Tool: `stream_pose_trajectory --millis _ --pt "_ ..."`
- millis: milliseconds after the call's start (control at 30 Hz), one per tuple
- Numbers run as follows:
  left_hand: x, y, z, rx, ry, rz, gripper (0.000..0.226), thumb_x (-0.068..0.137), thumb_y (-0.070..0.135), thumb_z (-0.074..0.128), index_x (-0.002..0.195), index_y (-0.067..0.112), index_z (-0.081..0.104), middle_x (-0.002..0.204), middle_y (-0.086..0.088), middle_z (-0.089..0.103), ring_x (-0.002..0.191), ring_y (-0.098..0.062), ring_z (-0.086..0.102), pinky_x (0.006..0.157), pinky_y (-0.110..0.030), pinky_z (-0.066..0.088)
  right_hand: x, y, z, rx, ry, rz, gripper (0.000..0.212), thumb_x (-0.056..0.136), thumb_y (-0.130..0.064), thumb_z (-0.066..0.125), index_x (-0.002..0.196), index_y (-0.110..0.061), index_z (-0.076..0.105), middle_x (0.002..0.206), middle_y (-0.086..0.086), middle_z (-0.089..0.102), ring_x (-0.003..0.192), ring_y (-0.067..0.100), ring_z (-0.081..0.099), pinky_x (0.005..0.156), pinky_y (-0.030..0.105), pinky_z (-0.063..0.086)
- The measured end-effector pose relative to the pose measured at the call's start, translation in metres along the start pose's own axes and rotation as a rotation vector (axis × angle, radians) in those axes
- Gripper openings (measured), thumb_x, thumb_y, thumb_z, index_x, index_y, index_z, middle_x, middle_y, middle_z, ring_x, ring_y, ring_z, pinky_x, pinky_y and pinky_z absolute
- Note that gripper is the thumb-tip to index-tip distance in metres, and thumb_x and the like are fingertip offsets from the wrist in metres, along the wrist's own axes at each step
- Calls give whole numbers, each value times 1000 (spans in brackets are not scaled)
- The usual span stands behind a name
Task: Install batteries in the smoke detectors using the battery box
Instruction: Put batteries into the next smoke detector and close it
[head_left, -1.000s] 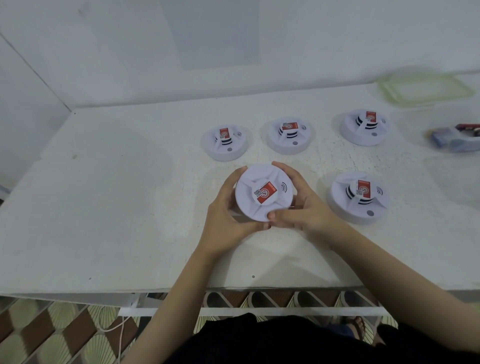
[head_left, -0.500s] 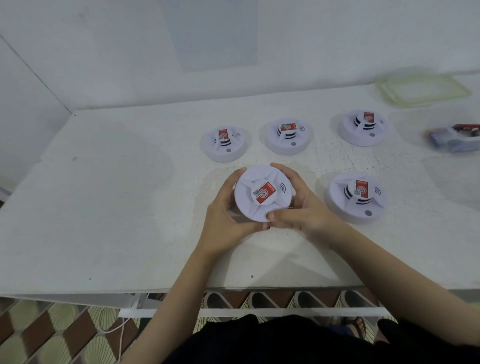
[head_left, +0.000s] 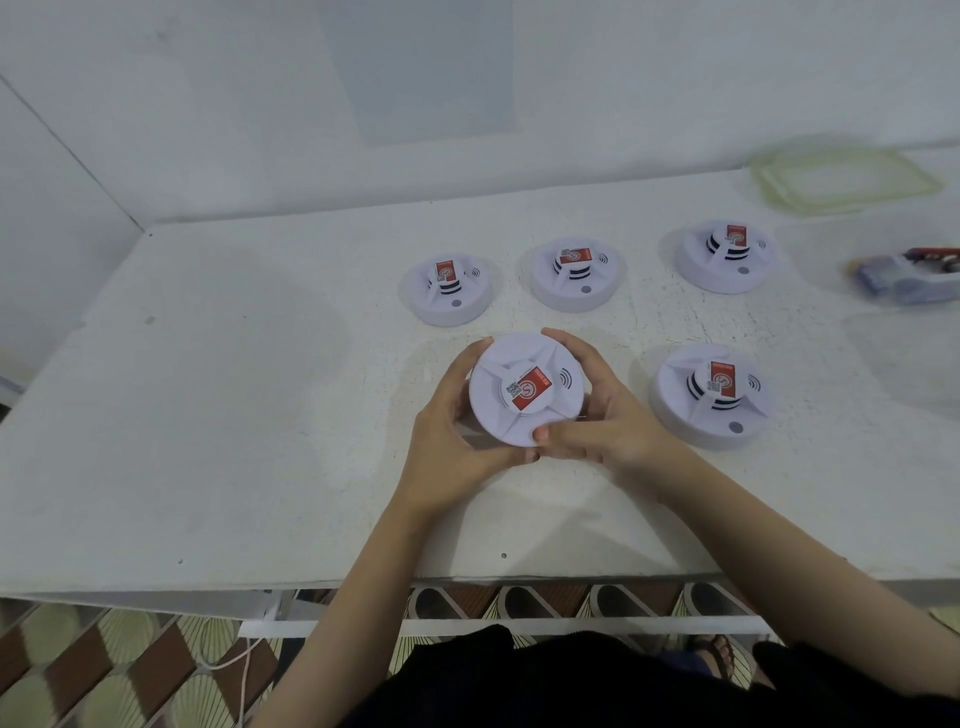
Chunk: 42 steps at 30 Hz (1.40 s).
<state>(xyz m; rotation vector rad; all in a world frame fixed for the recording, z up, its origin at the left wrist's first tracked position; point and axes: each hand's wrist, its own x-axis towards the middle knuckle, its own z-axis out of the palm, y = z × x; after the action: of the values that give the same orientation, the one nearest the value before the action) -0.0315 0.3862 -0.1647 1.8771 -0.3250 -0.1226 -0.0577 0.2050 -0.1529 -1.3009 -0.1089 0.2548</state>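
Note:
A round white smoke detector (head_left: 511, 410) with a red label is tilted toward me just above the white table (head_left: 218, 415). My left hand (head_left: 449, 436) grips its left rim, fingers curled behind it. My right hand (head_left: 597, 421) grips the right rim, thumb on the lower edge. Several more white detectors stand on the table: three in a back row (head_left: 451, 291) (head_left: 576, 273) (head_left: 727, 254) and one at the right (head_left: 709, 395). A clear battery box (head_left: 906, 275) with batteries sits at the far right edge.
A clear plastic lid (head_left: 841, 179) with a green rim lies at the back right by the wall. The table's front edge (head_left: 363, 584) runs just above my lap. Patterned floor tiles and a white cord (head_left: 239, 670) show below it.
The held detector has turned slightly between my hands; its red label sits at a somewhat different angle. Both hands keep the same grip and place.

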Motion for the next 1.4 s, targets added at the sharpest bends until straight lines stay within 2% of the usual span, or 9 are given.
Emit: stream_pose_trajectory --millis 133,233,467,633,867,1000,1133,1267,1400 --pt "2 2 3 10 -8 39 84 69 43 83 140 23 43 133 18 55 126 -4 52 98 -22 49 0 0 0 -8 7 8 84 72 8 65 139 -31 34 125 0 59 109 22 62 79 47 57" --pt "3 -2 0 9 26 61 82 67 15 87 138 13 47 133 3 58 124 -14 55 99 -32 51 -1 -1 0 -8 6 9 84 76 15 65 139 -32 35 122 -2 61 108 22 63 79 47 57" --pt "3 -9 3 -8 34 31 77 77 -13 73 143 -9 33 145 -21 45 133 -29 46 109 -41 42 1 -1 -3 70 -23 52 82 75 11 67 137 -34 38 124 2 62 110 26 62 79 45 56" --pt "1 -6 -5 -3 10 51 88 64 3 87 140 14 43 136 4 55 123 -2 54 94 -17 49 2 -2 -8 178 -32 94 75 79 8 61 138 -34 41 119 9 66 110 30 62 88 42 54" --pt "1 -1 -6 -41 -13 40 92 55 18 90 135 20 45 128 9 58 118 6 54 95 -25 51 1 -1 -9 228 -38 85 71 77 4 60 139 -28 43 124 15 63 114 28 60 92 36 51" --pt "1 -4 -7 -17 -53 87 95 61 13 87 143 11 39 140 -1 52 128 -10 51 100 -30 50 0 -1 -10 227 -38 81 70 80 8 60 138 -26 44 122 16 64 113 29 61 94 38 51" --pt "2 -4 -7 10 -50 93 100 60 29 87 144 11 37 143 -2 49 130 -9 49 107 -34 45 0 -2 -10 223 -37 81 69 78 7 60 137 -26 46 120 16 64 111 30 62 88 36 53" --pt "2 -6 -8 -6 -49 93 99 60 15 88 145 12 36 144 -1 50 131 -12 49 106 -37 46 0 -1 -10 227 -41 81 72 76 7 58 139 -25 44 116 17 65 108 29 62 88 36 53" --pt "2 -7 -7 -19 -56 90 97 61 11 87 144 10 37 143 0 50 130 -9 50 102 -27 48 1 0 -10 228 -38 81 73 75 7 58 139 -25 44 112 16 66 104 27 64 86 36 53"
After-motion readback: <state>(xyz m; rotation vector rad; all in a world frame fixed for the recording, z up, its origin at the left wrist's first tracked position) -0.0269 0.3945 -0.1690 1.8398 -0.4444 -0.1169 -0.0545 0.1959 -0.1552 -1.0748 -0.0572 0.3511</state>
